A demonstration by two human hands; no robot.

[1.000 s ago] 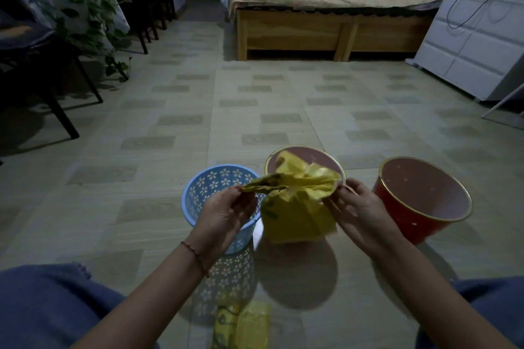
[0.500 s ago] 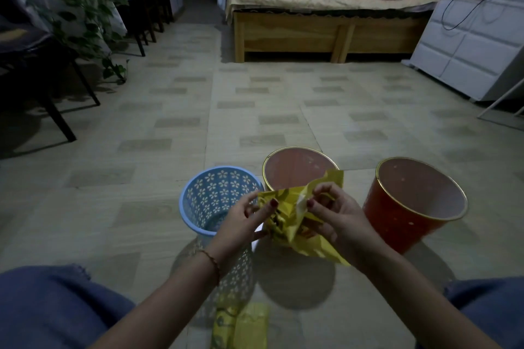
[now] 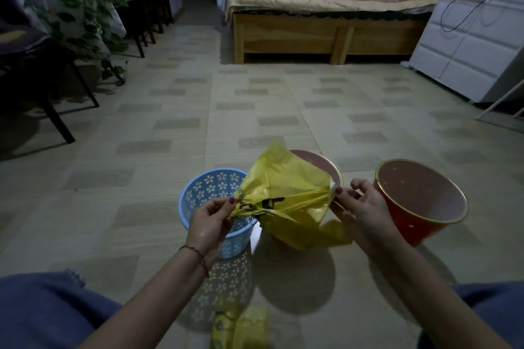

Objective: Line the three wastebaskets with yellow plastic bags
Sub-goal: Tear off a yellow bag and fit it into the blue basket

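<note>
Three wastebaskets stand on the floor in front of me: a blue perforated basket [image 3: 198, 195] on the left, a gold-rimmed one [image 3: 326, 163] in the middle and a red gold-rimmed one [image 3: 419, 201] on the right. A yellow plastic bag [image 3: 286, 195] is stretched in the air over the middle basket. My left hand [image 3: 211, 224] pinches its left edge above the blue basket. My right hand [image 3: 358, 207] pinches its right edge between the middle and red baskets. The bag hides most of the middle basket.
A folded pack of yellow bags [image 3: 241, 327] lies on the tiled floor near my knees. A wooden bed [image 3: 326, 34] stands at the back, dark chairs [image 3: 37, 65] and a trailing plant [image 3: 85, 17] on the left, a white cabinet [image 3: 470, 45] on the right.
My hands were close together on the crumpled bag half a second ago; they have since moved apart, and the bag is pulled out wider between them and billows up.
</note>
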